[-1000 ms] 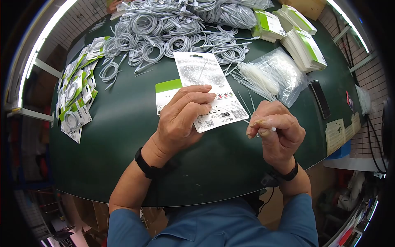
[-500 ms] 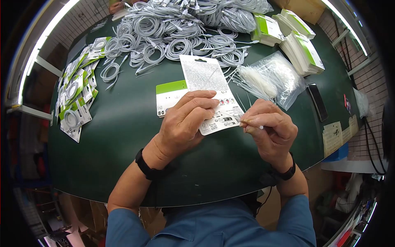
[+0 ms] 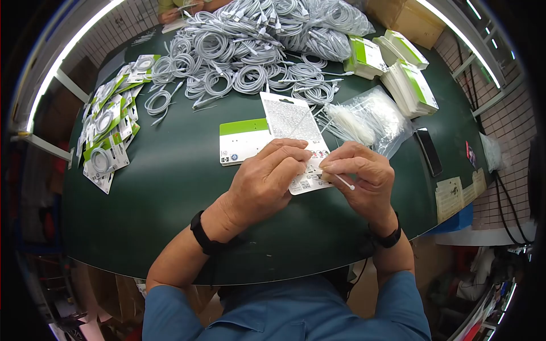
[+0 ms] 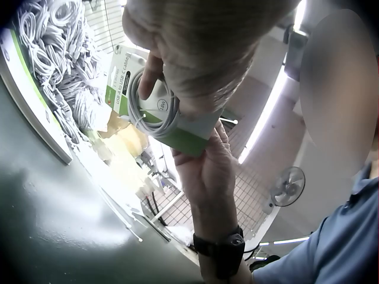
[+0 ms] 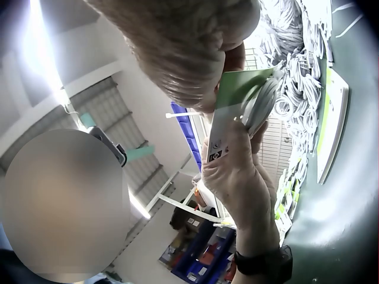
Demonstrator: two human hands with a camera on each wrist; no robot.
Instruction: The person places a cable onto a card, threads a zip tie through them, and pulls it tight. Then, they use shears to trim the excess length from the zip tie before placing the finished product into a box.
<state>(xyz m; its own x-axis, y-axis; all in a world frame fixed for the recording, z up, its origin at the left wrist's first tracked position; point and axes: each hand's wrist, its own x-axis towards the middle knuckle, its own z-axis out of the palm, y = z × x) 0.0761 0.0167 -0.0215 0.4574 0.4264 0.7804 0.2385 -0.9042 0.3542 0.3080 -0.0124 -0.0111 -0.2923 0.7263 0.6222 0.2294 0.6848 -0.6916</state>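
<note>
A white and green cable card (image 3: 291, 118) is held up in my left hand (image 3: 259, 179), its printed back facing the head camera. On the card's front lies a coiled grey-white cable (image 4: 135, 112), pressed there by a finger or thumb of the left hand, as both wrist views show. My right hand (image 3: 364, 176) pinches a white zip tie (image 3: 344, 182) at the card's lower right, the tie's head sticking out past the fingers. A thin strand of tie runs up across the printed back.
A stack of blank cards (image 3: 244, 143) lies behind the left hand. Loose cables (image 3: 233, 51) pile up at the back. Finished packs (image 3: 108, 131) lie left. On the right are a bag of zip ties (image 3: 375, 116), card stacks (image 3: 409, 88) and a phone (image 3: 429, 152). Another person's hand (image 3: 170, 14) shows far back.
The right hand has moved left to the card with the zip tie, its fingers now at the card's surface. The card and left hand have shifted slightly right and down in view.
</note>
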